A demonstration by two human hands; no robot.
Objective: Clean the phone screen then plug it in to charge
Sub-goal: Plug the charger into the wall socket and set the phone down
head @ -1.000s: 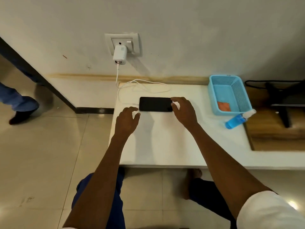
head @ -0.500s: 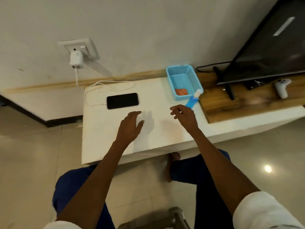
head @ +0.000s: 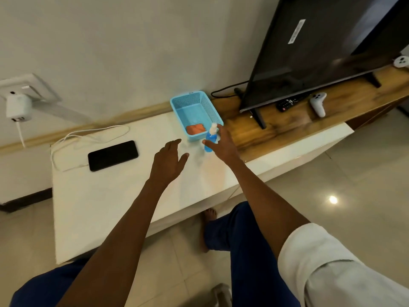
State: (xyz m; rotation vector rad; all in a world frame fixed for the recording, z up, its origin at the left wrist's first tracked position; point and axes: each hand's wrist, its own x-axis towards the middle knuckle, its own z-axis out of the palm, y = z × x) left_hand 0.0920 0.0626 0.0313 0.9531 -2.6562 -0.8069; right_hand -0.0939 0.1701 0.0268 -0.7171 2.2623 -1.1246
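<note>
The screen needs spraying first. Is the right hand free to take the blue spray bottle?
Probably yes: the right hand is open beside the blue spray bottle, its fingers spread around it, with nothing between them.
</note>
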